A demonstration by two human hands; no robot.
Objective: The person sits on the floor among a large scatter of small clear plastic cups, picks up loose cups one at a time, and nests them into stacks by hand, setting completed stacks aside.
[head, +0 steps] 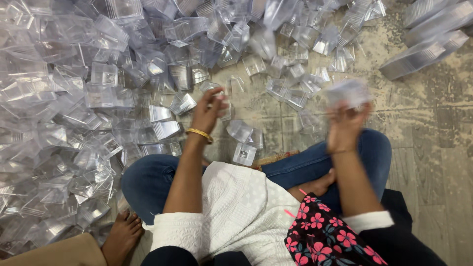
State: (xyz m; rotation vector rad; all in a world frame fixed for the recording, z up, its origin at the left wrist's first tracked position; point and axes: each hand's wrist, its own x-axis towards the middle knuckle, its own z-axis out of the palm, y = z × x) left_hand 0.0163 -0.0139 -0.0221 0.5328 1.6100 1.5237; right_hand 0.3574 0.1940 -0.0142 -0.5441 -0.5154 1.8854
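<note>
A huge heap of clear plastic cups is covering the floor across the whole left and upper part of the view, the pieces lying tumbled at every angle. At the upper right, long nested stacks of the same clear cups are lying on their sides on the worn, pale floor, well apart from the heap.

A person is sitting cross-legged on the floor, wearing blue jeans, a white textured top and a dark cloth with pink flowers that is draping over the right side of the lap. A second person's bare foot is resting at the lower left edge, beside the sitter's knee.

The left hand, wearing a gold bangle at the wrist, is reaching out to the edge of the heap, its fingers closing on a single clear cup. The right hand is raised over the right knee and is blurred; its fingers are gripping a short stack of clear cups, held above the floor and apart from the loose ones.

A few stray cups are lying just ahead of the knees, one small square cup sitting right by the left shin, between the two arms.
</note>
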